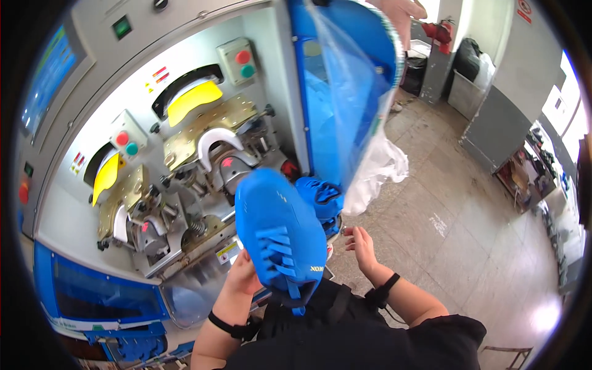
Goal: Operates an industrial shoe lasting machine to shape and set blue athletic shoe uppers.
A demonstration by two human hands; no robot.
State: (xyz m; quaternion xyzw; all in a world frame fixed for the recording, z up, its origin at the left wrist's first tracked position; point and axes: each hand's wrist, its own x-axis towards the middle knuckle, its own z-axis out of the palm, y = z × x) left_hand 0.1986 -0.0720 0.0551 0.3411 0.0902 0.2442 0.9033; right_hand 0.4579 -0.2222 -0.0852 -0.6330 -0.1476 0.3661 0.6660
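A blue lace-up shoe is held up close in front of me, its toe pointing away and its laces facing up. At its left edge my left hand is closed on it, the fingers partly hidden behind the shoe. To the right, my right hand is raised and empty, with fingers apart and slightly curled. Just beyond that hand is a second blue shoe, partly covered by the held one. Behind the held shoe, the machine's right station has a white curved pad over a grey rounded form.
The left station has a similar grey form. Yellow guards and a red-and-green button box are above. A blue side panel with plastic sheeting borders the machine. White plastic hangs beside it. A person stands far off.
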